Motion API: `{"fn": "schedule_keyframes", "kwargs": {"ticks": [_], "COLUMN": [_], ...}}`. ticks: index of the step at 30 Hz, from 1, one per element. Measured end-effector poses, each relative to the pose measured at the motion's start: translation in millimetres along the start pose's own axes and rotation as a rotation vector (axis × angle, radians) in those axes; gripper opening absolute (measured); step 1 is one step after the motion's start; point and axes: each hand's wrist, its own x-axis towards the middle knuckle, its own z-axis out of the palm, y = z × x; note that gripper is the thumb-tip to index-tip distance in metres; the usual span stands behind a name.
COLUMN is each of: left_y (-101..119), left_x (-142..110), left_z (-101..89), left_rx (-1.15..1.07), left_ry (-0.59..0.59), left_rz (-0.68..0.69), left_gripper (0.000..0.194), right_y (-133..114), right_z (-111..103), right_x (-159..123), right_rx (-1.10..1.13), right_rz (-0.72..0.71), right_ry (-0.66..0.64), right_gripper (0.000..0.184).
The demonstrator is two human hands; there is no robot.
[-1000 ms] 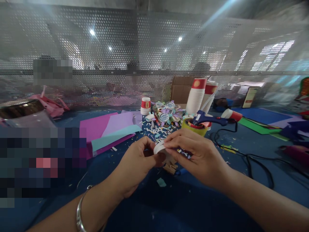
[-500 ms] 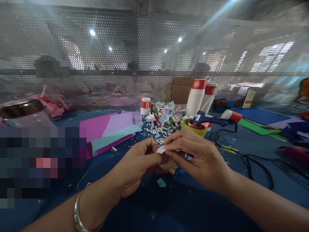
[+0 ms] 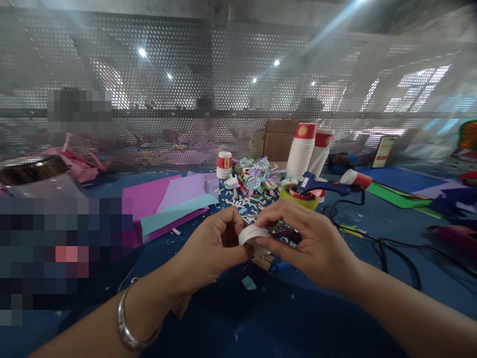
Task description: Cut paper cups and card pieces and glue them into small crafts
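Observation:
Between my two hands is a short, round white paper cup piece [image 3: 254, 233] with a curved rim. My left hand [image 3: 212, 242] pinches its left side between thumb and fingers. On the right side, my right hand [image 3: 303, 238] grips it, fingertips on the top edge and thumb at the near side. The piece's far side is hidden by my fingers. Below it on the table lie some brown sticks [image 3: 263, 262], and a scrap of teal paper [image 3: 249, 283] lies nearer to me.
Beyond my hands are paper cuttings [image 3: 244, 201] and a heap of small decorated paper pieces [image 3: 253, 182]. A blue glue gun [image 3: 324, 185] rests on a yellow tape roll [image 3: 298, 196], its black cable [image 3: 383, 253] trailing right. Stacked paper cups [image 3: 299, 156] stand behind; coloured paper sheets [image 3: 167, 199] lie left.
The white cup piece has turned so more of its rim shows. My right hand's fingers have lifted and spread a little around it, and my left hand has shifted slightly.

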Motion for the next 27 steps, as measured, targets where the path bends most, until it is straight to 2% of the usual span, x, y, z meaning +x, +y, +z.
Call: {"fn": "schedule_keyframes", "kwargs": {"ticks": [5, 11, 16, 22, 27], "left_y": [-4.2, -16.2, -16.5, -20.9, -16.6], "left_x": [-1.3, 1.3, 1.4, 1.3, -0.7], "left_z": [1.5, -2.4, -1.7, 2.6, 5.1], "left_rx": [0.286, 0.376, 0.428, 0.332, 0.099], "left_ry": [0.05, 0.128, 0.172, 0.173, 0.073], "left_rz": [0.098, 0.121, 0.101, 0.091, 0.01], "left_gripper": [0.025, 0.026, 0.026, 0.029, 0.032], "right_y": [0.8, 3.0, 1.4, -0.6, -3.3], "right_z": [0.7, 1.5, 2.4, 4.4, 1.6], "right_x": [-0.8, -1.2, -0.2, -1.5, 0.0], "right_rx": [-0.019, -0.07, -0.068, -0.059, -0.046], "right_rz": [-0.083, -0.195, -0.207, -0.199, -0.221], "right_ry": [-0.015, 0.04, 0.044, 0.05, 0.055], "right_gripper": [0.009, 0.011, 0.01, 0.007, 0.007]}}
